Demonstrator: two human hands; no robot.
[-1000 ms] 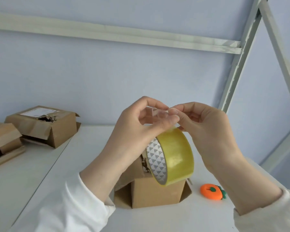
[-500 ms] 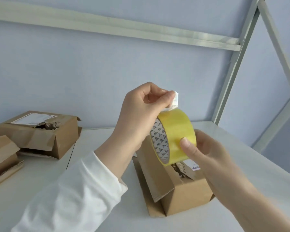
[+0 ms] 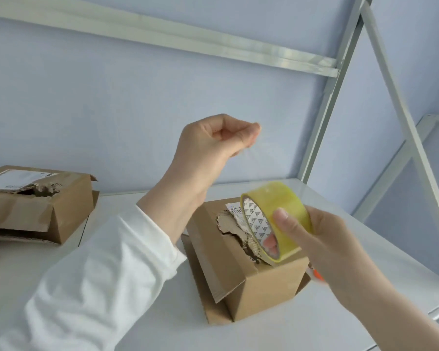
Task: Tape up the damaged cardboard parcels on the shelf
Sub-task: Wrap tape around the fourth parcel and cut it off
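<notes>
My right hand (image 3: 314, 234) grips a roll of clear yellowish tape (image 3: 284, 206), thumb on its outer face and fingers through the core, just above a torn cardboard parcel (image 3: 251, 274). My left hand (image 3: 213, 145) is raised above and to the left of the roll and pinches the tape's free end between thumb and fingers. A thin clear strip (image 3: 254, 160) stretches from that pinch down toward the roll. The parcel's top has a ragged hole beside a white label (image 3: 235, 207), and one side flap hangs loose.
A second torn parcel (image 3: 36, 206) sits at the left on the white shelf (image 3: 137, 312); another box edge shows at the far left. Something orange (image 3: 317, 274) peeks out behind my right wrist. Grey metal shelf struts (image 3: 403, 110) rise at the right.
My hands have drawn apart: the right hand lowered the roll toward the parcel and the left hand lifted the tape end, pulling out a strip. The view shifted right.
</notes>
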